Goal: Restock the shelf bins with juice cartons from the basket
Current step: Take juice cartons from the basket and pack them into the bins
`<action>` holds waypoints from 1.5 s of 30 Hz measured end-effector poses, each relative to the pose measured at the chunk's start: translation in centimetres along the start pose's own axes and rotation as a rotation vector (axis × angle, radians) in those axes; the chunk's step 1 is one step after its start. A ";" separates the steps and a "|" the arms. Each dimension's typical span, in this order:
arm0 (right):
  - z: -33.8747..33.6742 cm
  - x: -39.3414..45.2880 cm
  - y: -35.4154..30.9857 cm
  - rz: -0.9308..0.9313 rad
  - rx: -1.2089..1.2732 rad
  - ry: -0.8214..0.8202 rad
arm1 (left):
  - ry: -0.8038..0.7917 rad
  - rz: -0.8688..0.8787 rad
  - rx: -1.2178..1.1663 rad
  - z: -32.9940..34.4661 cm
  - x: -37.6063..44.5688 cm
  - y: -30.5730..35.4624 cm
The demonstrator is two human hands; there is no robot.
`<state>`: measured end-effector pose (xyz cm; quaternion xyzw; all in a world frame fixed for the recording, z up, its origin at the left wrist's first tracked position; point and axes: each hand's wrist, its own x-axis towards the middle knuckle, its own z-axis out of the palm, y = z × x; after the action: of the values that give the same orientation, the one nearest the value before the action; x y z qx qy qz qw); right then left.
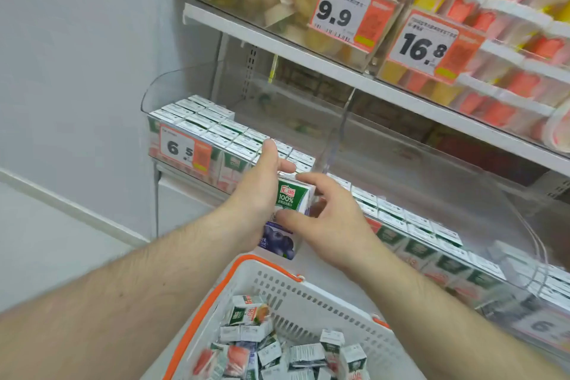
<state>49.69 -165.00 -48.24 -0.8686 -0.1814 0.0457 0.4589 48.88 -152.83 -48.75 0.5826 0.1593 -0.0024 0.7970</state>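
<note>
A blueberry juice carton point(287, 210) with a green-and-white top and purple berries stands upright between both hands, just in front of the clear shelf bins. My left hand point(257, 194) grips its left side, fingers reaching over the top. From the right, my right hand point(330, 216) holds it, thumb across the front. The left bin point(172, 92) holds rows of pink-sided cartons point(212, 129). More cartons point(410, 225) fill the right bin point(524, 194). Below, the white basket point(308, 293) with orange trim holds several loose cartons point(277, 352).
A clear divider point(339, 133) separates the two bins. Price tags read 6.5 point(182, 148), 9.9 point(339, 14) and 16.8 point(428, 43). The upper shelf point(308, 52) carries fruit cups and jelly tubs. A white wall stands at the left.
</note>
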 end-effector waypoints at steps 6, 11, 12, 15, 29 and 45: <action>-5.1 -5.2 2.4 -0.091 -0.135 0.199 | -0.261 0.214 0.039 2.9 -0.9 -1.3; -9.5 -8.4 4.3 -0.116 -0.081 0.266 | -0.499 0.394 0.561 3.9 -2.0 -3.6; -10.3 -8.8 4.6 -0.122 -0.083 0.271 | -0.543 0.436 0.656 4.8 -2.4 -4.2; -12.5 -10.1 5.9 -0.124 -0.106 0.259 | -0.495 0.545 0.728 8.6 -3.3 -5.6; -22.4 -13.0 12.9 -0.195 -0.411 0.638 | -0.290 0.788 0.804 26.3 -3.5 -8.4; -40.2 -14.6 24.5 0.157 -0.577 1.028 | -0.434 1.319 1.393 38.4 -4.1 -18.1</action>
<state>52.68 -214.18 -46.29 -0.8799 0.1237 -0.3979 0.2285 51.23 -195.08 -54.13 0.8812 -0.3847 0.2428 0.1287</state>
